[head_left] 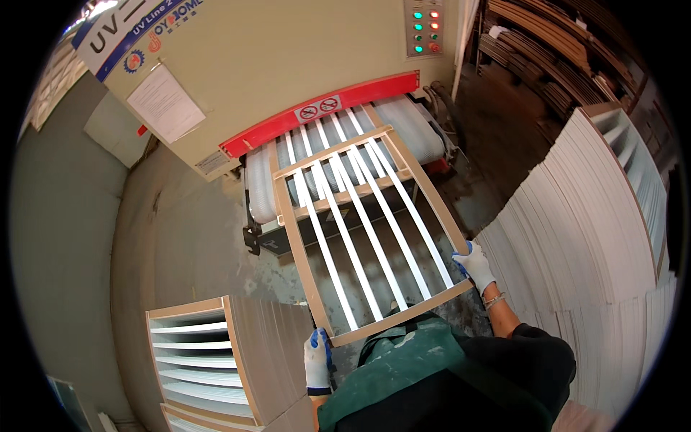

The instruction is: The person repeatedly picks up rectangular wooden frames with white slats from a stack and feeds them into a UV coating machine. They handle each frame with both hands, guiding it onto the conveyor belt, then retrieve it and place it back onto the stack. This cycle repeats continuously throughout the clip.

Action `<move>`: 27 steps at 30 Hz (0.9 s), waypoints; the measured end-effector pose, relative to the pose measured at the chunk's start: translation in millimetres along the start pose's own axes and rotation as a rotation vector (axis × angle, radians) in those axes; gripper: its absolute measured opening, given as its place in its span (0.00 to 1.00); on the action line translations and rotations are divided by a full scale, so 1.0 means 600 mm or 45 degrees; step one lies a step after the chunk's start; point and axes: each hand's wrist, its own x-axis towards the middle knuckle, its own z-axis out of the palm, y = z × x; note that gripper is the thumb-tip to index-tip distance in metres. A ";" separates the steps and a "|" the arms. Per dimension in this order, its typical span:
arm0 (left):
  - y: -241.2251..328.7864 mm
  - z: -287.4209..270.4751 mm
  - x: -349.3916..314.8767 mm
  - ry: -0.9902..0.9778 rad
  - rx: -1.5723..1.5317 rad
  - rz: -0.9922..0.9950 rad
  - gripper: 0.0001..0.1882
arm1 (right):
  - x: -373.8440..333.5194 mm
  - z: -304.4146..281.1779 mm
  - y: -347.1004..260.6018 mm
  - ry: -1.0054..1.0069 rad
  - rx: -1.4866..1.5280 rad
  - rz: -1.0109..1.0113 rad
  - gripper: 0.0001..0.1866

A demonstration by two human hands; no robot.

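In front of me I hold a slatted panel point(403, 317) with a brown border and several white slats. My left hand point(317, 363), in a white glove with blue on the fingers, is closed on its near left corner. Gloved the same way, my right hand point(475, 265) grips the right rail near the near right corner. The panel's far end lies over another slatted panel point(311, 210), which rests on the conveyor belt point(407, 122) and runs in under a red guard bar point(259, 129). Whether the two panels touch cannot be made out.
A large beige machine point(288, 57) stands ahead, with a lit button panel point(426, 29). Stacked slatted panels point(270, 345) stand at lower left, and a taller panel stack point(576, 216) rises on the right. Brown curved boards point(547, 43) are piled at far right.
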 end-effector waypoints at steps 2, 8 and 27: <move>-0.006 -0.004 -0.008 -0.016 -0.010 -0.071 0.20 | -0.014 0.003 0.015 0.020 -0.021 0.008 0.43; -0.034 -0.017 -0.025 -0.075 -0.049 -0.018 0.20 | -0.056 0.004 0.030 0.128 -0.010 0.012 0.38; -0.032 -0.006 -0.039 -0.053 0.050 -0.062 0.20 | -0.088 -0.015 0.038 0.161 0.120 -0.039 0.26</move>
